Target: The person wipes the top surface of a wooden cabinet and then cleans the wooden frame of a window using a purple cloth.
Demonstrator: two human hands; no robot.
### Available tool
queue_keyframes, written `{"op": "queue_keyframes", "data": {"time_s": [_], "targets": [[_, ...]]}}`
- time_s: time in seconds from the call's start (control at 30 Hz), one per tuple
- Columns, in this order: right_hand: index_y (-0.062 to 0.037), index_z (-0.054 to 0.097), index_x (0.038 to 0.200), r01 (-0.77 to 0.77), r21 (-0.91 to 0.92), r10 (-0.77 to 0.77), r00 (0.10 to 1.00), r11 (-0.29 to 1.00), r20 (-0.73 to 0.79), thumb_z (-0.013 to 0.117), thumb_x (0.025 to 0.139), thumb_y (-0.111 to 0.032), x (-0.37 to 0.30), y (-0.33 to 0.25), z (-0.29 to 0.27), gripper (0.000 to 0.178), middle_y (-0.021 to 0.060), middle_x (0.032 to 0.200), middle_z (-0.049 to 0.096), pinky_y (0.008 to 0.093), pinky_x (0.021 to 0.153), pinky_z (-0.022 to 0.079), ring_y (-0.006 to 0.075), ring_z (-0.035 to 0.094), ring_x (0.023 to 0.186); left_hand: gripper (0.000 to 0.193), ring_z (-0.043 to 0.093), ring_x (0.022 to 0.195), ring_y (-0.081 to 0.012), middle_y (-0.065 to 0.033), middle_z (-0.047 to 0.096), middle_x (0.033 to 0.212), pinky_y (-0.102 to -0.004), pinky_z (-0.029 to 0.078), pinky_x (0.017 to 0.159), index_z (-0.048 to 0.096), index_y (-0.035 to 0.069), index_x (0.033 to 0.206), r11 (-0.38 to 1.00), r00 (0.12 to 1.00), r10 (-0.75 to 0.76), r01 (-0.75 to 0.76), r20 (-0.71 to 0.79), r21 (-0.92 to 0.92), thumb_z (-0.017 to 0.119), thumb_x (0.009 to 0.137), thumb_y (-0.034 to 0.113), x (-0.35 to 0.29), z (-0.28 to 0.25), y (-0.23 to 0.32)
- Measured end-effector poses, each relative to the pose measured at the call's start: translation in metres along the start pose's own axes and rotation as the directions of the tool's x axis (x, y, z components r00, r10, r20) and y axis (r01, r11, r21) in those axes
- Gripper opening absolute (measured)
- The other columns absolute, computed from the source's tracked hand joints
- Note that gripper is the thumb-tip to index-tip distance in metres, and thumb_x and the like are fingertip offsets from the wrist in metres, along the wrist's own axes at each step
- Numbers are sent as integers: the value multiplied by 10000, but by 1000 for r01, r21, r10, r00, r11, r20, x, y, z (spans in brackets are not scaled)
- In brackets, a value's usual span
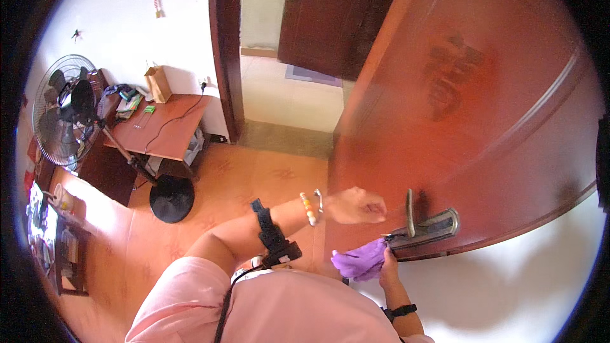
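Where the floor meets the doorway, a large red-brown door (394, 133) leans across the right side of the view, its glossy face bearing a dark patterned patch and a pale curved streak of reflected light. Well apart from it, on the left, stand a reddish worktop (168, 133) with a paper bag (158, 84) on it and a round-based fan (67, 111). Near the door's edge sits the handle (434, 227), a long, rounded plate of dull, bronze-toned metal with a slim lever standing out from it. By the near end of that plate is the cloth (361, 261), bright purple, soft and bunched into loose creases; whether it touches the metal I cannot tell. The left hand (359, 206) comes in from the left on a bent arm and is held above the cloth, just beside the lever, its fingers curled into a loose fist; any contents are hidden. The right hand (389, 268) rises from below, fingers pointing up toward the plate, and grips the cloth along its right edge. Smallest is the beaded bracelet (309, 209), white and yellow, on the left wrist.
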State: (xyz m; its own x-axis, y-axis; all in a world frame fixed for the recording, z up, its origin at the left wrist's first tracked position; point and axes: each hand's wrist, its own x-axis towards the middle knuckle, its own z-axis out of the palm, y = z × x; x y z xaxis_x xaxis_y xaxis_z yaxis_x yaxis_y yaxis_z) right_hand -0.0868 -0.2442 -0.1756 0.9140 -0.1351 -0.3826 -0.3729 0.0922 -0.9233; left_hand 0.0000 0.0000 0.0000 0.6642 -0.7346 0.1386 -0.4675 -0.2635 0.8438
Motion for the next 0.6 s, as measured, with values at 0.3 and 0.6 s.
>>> {"op": "queue_keyframes", "data": {"time_s": [0.3,0.6], "targets": [[-1,460,1124,-63,259,69,997,964,-16,416,860,-340,14,37,-27,432,110,1075,512,364,878,382,235,494,992,277,592,799,-195,-100,614,920,-307,461,719,559,84,1022,942,890,-250,314,-381,116,547,801,250,-157,-36,-73],[-83,538,960,100,32,-105,929,994,356,366,840,-346,-1,27,50,336,73,890,586,364,766,442,223,554,835,303,541,782,-117,-17,579,850,-283,448,695,556,18,985,689,494,-710,337,-502,-641,540,823,274,-350,-32,-64]]}}
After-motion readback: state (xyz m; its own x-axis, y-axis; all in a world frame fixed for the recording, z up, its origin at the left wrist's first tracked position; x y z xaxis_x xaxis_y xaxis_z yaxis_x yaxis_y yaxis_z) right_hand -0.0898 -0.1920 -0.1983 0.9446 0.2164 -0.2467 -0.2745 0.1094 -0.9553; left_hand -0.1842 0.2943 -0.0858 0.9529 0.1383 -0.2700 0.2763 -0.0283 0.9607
